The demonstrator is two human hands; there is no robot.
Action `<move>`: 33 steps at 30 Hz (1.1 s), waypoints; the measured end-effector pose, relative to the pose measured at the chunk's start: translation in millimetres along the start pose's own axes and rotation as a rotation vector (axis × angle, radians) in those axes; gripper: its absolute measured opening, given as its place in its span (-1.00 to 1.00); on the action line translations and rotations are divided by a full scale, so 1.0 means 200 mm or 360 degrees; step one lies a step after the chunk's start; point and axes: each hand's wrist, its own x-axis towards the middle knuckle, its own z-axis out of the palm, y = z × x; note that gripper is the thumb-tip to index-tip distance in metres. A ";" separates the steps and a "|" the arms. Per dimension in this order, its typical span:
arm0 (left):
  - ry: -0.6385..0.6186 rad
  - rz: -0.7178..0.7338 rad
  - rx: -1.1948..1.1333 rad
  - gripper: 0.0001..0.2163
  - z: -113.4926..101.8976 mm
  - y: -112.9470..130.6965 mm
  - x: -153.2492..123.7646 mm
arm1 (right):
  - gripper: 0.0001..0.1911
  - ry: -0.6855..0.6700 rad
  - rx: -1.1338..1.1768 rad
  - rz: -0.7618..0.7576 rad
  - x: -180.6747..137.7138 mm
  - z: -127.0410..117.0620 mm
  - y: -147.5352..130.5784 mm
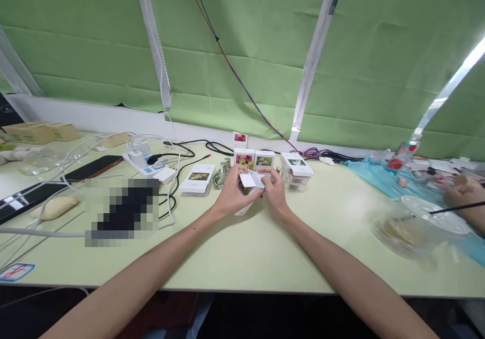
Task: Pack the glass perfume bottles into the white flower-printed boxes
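Observation:
My left hand (pixel 232 191) is wrapped round a small white carton (pixel 247 179) whose top flaps stand up. At the carton's right side, my right hand (pixel 275 192) pinches a flap with its thumb and fingers. What lies inside the carton is hidden from me. Just behind the hands stand glass bottles with gold caps (pixel 250 165), partly covered. Left of them is a clear glass bottle (pixel 220 179) with a silver top. A white box with a yellow flower picture (pixel 197 178) lies to the left, and stacked white boxes (pixel 297 165) sit to the right.
A power strip (pixel 146 164) and tangled cables occupy the left, near a black device (pixel 96 170) and a beige mouse (pixel 56 207). On the right are a blue plastic sheet (pixel 373 177), a clear lidded container (pixel 401 233) and another person's hand (pixel 464 197). The table's front edge is close.

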 end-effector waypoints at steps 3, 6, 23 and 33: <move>-0.0005 0.0006 0.0018 -0.53 0.00 0.00 0.00 | -0.77 0.0010 -0.0036 -0.0014 0.00 0.00 0.00; -0.0007 0.0043 0.0016 -0.54 0.00 0.00 0.00 | -0.79 0.0031 -0.0097 -0.0054 0.00 0.00 0.01; 0.0034 0.0024 0.0191 -0.52 0.01 0.00 0.00 | -0.74 0.0616 -0.1176 -0.1276 0.11 -0.12 -0.02; 0.0206 0.0066 0.0312 -0.54 0.02 -0.01 -0.01 | -0.62 0.0490 -0.1587 -0.0789 0.13 -0.14 -0.01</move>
